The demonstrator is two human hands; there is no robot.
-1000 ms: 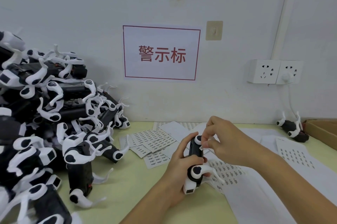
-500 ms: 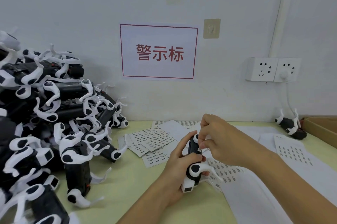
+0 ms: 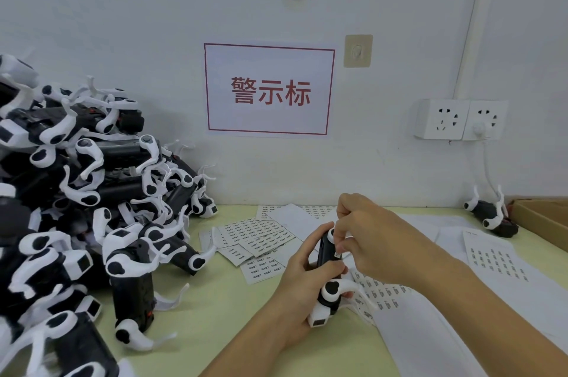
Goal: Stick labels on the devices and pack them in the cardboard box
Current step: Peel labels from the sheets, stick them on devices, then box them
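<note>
Device (image 3: 326, 257), black with white clips, is held upright above the table (image 3: 215, 309) at near centre, gripped by the left hand (image 3: 302, 281). A small label (image 3: 337, 254) is pinched against its right side by the right hand (image 3: 368, 241). Device pile (image 3: 76, 207) is seen left; cardboard box (image 3: 544, 217) far right.

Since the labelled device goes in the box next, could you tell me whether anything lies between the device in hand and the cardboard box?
Mostly no. The held device has flat label sheets below its path to the cardboard box. One loose device lies just left of the box's edge by the wall, easily passed over.
</note>
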